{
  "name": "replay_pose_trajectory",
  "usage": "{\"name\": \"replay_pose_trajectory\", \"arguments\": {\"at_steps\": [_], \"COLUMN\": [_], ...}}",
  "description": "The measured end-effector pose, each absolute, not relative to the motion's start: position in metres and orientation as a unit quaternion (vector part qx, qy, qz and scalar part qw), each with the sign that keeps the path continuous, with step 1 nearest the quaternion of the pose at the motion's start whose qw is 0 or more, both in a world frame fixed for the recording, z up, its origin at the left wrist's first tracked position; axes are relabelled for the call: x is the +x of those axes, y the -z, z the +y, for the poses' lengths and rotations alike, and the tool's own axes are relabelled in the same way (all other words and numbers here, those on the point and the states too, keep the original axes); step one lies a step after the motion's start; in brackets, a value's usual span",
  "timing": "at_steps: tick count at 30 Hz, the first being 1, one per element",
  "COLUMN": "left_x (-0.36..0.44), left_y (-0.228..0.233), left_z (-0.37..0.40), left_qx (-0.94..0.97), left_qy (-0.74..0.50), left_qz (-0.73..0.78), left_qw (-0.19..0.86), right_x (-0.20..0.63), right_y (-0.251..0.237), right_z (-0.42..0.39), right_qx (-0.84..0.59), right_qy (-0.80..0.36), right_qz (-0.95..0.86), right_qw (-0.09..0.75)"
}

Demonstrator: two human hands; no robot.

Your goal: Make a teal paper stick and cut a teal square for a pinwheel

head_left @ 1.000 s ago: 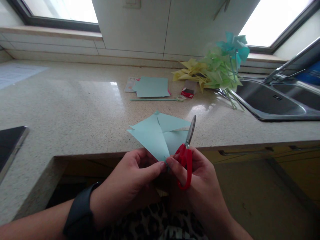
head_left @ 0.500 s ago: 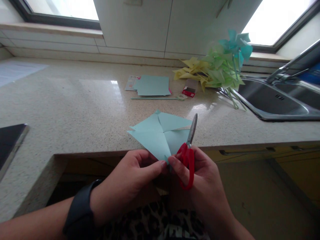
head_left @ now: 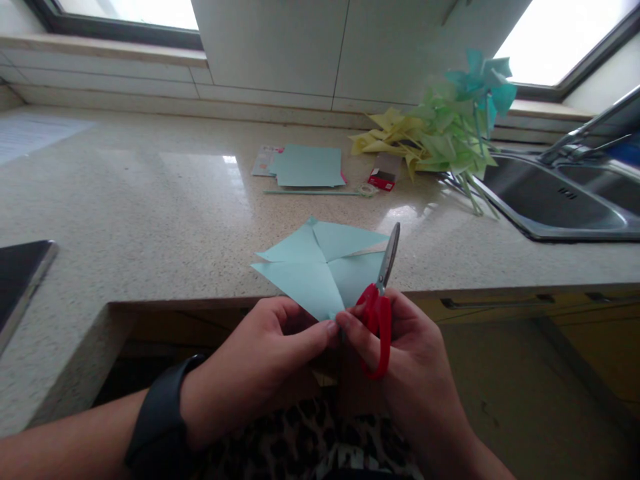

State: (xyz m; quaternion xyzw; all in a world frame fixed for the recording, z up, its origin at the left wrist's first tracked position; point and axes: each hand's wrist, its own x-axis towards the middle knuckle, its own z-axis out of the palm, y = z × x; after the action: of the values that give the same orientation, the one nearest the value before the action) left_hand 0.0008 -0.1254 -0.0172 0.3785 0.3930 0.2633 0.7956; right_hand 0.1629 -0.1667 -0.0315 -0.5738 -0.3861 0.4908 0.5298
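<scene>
Fingertips of my left hand [head_left: 265,353] and right hand [head_left: 400,347], scissors [head_left: 381,303] hooked, pinch the cut paper [head_left: 320,267] at the counter's [head_left: 150,220] front edge; best kept flat.

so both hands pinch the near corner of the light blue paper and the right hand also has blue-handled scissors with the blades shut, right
Not quite: the scissors have red handles, not blue, as the head view shows. The rest holds: the left hand and right hand pinch the near corner of the light blue paper, and the blades are shut.
</scene>
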Motion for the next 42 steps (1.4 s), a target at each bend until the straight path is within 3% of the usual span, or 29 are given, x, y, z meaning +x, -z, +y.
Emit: {"name": "replay_pose_trajectory", "arguments": {"at_steps": [10,16,24,42], "left_x": [0.001,0.002,-0.003,-0.003], "left_y": [0.013,0.012,0.023,0.021], "left_z": [-0.125,-0.122,-0.123,-0.123], "left_qx": [0.371,0.38,0.487,0.48], "left_qy": [-0.265,-0.261,-0.214,-0.189], "left_qz": [0.388,0.412,0.427,0.424], "left_qw": [0.801,0.786,0.732,0.745], "right_x": [0.168,0.197,0.191,0.178], "right_y": [0.023,0.029,0.027,0.023], "right_z": [-0.167,-0.176,-0.176,-0.173], "right_qx": [-0.568,-0.564,-0.594,-0.562], "right_qy": [-0.502,-0.552,-0.527,-0.55], "right_qz": [-0.398,-0.418,-0.399,-0.389], "right_qw": [0.517,0.45,0.459,0.48]}}
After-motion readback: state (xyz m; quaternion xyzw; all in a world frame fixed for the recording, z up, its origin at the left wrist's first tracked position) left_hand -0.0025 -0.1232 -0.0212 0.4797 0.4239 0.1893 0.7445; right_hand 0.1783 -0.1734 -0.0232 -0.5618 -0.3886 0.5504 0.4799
